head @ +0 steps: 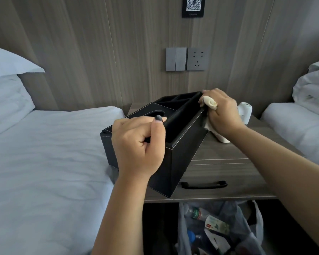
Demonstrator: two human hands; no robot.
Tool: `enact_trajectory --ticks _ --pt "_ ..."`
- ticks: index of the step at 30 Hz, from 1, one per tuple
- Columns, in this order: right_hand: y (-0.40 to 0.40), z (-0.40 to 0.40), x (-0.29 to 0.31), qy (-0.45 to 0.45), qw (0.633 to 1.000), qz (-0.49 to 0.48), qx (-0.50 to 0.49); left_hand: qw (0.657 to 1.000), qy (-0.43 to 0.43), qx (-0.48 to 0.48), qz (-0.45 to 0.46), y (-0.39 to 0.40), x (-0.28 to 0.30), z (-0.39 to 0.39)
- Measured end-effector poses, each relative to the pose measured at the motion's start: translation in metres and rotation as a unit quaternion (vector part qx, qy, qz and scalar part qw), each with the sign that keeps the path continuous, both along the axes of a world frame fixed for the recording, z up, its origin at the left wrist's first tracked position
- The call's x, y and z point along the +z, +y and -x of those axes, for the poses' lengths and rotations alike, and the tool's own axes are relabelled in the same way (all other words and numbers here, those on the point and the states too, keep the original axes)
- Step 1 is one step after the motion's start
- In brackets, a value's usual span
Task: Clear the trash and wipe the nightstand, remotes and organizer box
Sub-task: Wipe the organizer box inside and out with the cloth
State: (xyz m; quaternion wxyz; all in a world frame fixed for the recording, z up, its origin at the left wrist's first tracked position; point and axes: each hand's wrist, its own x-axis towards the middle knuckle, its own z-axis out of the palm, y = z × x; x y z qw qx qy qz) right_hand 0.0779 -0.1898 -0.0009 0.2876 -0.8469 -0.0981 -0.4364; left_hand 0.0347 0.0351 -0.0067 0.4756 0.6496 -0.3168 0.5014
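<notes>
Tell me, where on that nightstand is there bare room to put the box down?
Bare wood shows on the nightstand along its front edge, between the organizer box and the right bed. The back right is crowded: the right hand presses a cloth to the box rim, with white remotes behind. The left hand grips the box's near end.

1 head-worn wide-angle view is looking forward and down, sitting close above the nightstand point(228, 150) between 2 beds, facing the wood-panelled wall point(99, 52); edges are bowing from lens distortion.
</notes>
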Motion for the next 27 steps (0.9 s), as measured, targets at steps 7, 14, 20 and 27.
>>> enact_trajectory --ticks 7,14,20,27 --pt "0.016 0.024 0.012 0.077 0.984 0.123 -0.104 0.986 0.112 0.12 0.031 0.006 0.001 0.021" --pt "0.047 0.068 0.018 0.082 0.967 0.157 -0.182 0.928 0.072 0.358 -0.074 -0.011 0.008 0.034" --pt "0.061 0.113 0.019 0.066 0.959 0.205 -0.184 0.927 0.008 0.371 -0.059 0.029 0.003 -0.002" --pt "0.02 0.111 0.027 0.11 0.984 -0.14 -0.013 0.92 -0.042 0.385 -0.056 0.03 0.0 -0.017"
